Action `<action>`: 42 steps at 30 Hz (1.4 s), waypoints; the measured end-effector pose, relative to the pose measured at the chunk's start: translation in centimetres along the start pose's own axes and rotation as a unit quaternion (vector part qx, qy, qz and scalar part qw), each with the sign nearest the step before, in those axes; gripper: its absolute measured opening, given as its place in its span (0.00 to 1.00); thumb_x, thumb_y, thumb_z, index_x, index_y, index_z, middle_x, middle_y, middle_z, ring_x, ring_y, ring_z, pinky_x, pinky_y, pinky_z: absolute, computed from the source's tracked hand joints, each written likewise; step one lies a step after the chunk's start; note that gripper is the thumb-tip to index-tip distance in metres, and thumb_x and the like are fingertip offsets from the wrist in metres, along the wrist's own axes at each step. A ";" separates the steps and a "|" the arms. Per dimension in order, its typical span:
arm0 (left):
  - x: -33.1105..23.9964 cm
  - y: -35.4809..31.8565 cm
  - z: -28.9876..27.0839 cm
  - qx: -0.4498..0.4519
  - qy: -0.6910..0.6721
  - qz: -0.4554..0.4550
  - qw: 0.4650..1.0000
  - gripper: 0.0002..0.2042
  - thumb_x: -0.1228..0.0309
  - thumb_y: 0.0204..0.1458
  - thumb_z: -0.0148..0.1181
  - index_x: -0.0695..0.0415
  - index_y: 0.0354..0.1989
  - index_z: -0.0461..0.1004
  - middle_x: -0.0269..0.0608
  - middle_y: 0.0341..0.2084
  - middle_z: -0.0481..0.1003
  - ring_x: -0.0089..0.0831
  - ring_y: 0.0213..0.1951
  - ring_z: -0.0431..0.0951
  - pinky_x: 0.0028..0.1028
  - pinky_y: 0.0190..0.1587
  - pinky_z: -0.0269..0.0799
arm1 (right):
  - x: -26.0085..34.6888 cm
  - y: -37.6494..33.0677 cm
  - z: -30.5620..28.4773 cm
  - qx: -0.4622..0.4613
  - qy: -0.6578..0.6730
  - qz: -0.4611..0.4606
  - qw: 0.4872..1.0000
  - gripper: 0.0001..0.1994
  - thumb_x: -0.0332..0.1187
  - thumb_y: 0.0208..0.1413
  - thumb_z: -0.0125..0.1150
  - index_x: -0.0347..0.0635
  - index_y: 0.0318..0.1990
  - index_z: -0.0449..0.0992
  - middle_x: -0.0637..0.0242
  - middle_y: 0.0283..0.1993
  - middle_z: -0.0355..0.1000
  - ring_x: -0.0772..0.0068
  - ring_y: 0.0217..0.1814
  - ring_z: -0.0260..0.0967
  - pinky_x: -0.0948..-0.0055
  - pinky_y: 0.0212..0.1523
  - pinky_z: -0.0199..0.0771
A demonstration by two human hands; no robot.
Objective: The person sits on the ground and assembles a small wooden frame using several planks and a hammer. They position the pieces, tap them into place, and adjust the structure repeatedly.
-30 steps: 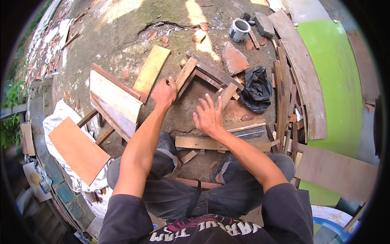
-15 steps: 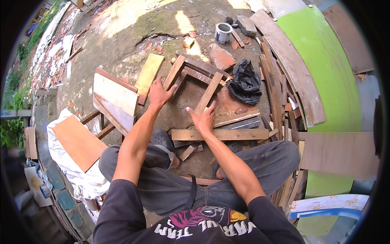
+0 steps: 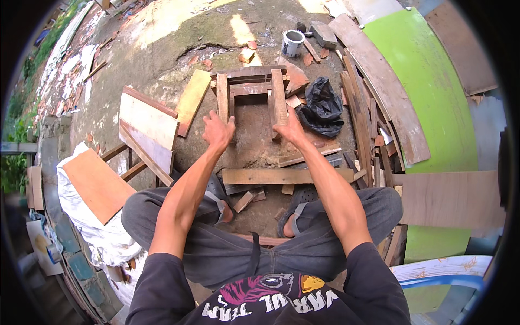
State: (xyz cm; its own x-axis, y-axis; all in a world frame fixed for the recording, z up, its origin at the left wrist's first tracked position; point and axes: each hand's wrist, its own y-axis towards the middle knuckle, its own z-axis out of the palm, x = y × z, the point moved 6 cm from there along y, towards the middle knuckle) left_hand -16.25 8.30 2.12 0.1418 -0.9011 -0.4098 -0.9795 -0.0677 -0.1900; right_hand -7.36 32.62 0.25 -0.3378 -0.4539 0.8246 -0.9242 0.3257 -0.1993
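From the head camera I look straight down at a small wooden frame [image 3: 250,89] lying on the bare ground, and I take it as my landmark. My left hand [image 3: 218,131] grips the near end of the frame's left slat, fingers curled over the wood and closed on it. My right hand [image 3: 291,128] holds the near end of the frame's right slat the same way, fingers wrapped over the edge, though I cannot tell how tightly. The frame's far crosspiece lies away from me, with its two long slats running back toward my hands. Left of the frame a yellowish plank [image 3: 192,101] lies flat, and further left a pale board [image 3: 147,130] leans on some dark sticks. Right of the frame sits a crumpled black plastic bag [image 3: 322,107], and beyond the frame a small white paint can [image 3: 292,43] stands upright. Nearer to me than the frame, a long flat batten [image 3: 271,175] lies crosswise just ahead of my sandalled feet. Well to the right of the frame, a stack of long weathered planks [image 3: 379,92] rests against a green curved surface [image 3: 433,81]. Left of the frame and closer to me, an orange-brown panel [image 3: 96,184] lies on a white sack [image 3: 92,238].
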 end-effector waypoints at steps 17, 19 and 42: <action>-1.4 3.1 0.2 0.005 0.002 -0.033 0.999 0.37 0.39 0.52 0.54 0.66 0.51 0.68 0.61 0.45 0.76 0.56 0.49 0.77 0.49 0.52 0.70 | 1.5 2.5 0.0 -0.097 -0.196 0.102 0.971 0.28 0.45 0.49 0.66 0.31 0.49 0.69 0.41 0.43 0.75 0.40 0.47 0.74 0.51 0.49 0.73; -1.5 3.1 0.2 0.012 -0.003 -0.033 0.999 0.37 0.39 0.52 0.54 0.66 0.51 0.69 0.61 0.45 0.76 0.56 0.49 0.77 0.48 0.52 0.70 | 1.1 2.2 0.2 -0.107 -0.199 0.082 0.971 0.26 0.44 0.49 0.66 0.31 0.48 0.69 0.41 0.41 0.76 0.40 0.44 0.75 0.51 0.47 0.74; -0.8 3.8 0.8 0.020 -0.013 -0.040 0.999 0.39 0.36 0.50 0.54 0.66 0.51 0.70 0.62 0.44 0.77 0.57 0.49 0.77 0.48 0.52 0.69 | 0.1 2.4 0.2 -0.138 -0.136 0.090 0.977 0.34 0.64 0.58 0.50 0.33 0.41 0.75 0.42 0.37 0.77 0.45 0.43 0.76 0.49 0.46 0.72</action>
State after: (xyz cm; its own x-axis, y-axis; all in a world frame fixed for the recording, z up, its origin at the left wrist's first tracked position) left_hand -19.93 9.17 1.00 0.2237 -0.8817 -0.4155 -0.9584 -0.1216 -0.2581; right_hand -9.66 33.18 -0.24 -0.5605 -0.5601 0.6100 -0.7749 0.6146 -0.1477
